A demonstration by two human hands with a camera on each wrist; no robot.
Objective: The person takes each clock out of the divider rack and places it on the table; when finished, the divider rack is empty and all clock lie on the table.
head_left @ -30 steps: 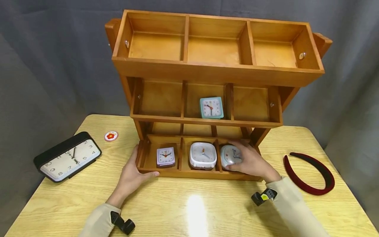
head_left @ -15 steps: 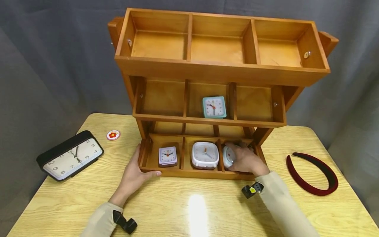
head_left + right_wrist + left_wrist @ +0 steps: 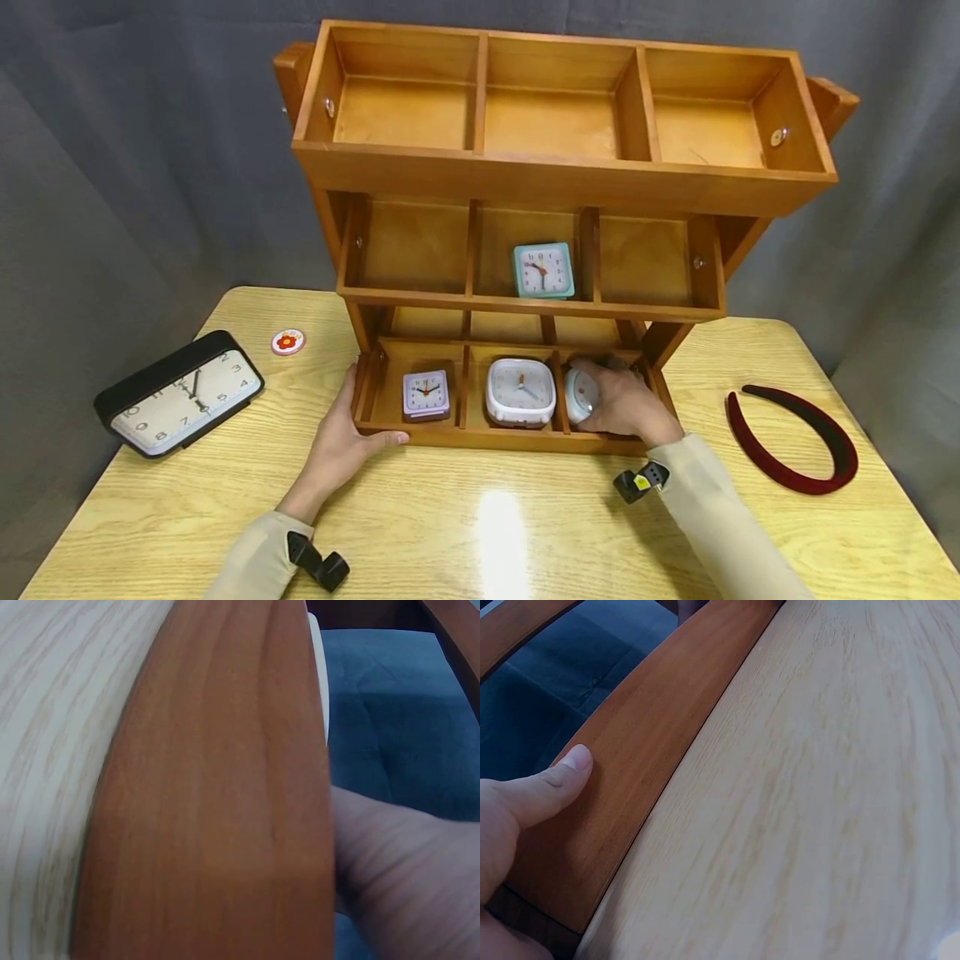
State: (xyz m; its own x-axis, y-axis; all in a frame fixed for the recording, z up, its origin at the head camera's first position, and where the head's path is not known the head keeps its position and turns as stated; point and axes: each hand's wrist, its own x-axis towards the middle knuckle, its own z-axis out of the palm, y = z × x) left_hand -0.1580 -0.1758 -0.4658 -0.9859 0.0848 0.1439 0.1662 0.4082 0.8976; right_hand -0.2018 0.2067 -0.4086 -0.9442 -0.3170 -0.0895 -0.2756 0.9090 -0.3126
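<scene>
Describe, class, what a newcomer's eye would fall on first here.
Probably the tiered wooden shelf, standing toward the back of the table. Next, perhaps, the right hand gripping a pale clock in the bottom right compartment, and the dark red headband lying on the table to the shelf's right.

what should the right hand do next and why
Probably ease the grip of the right hand off the pale blue clock: the clock already sits within the right compartment of the bottom tray, and the left hand rests against that tray's left front corner.
</scene>
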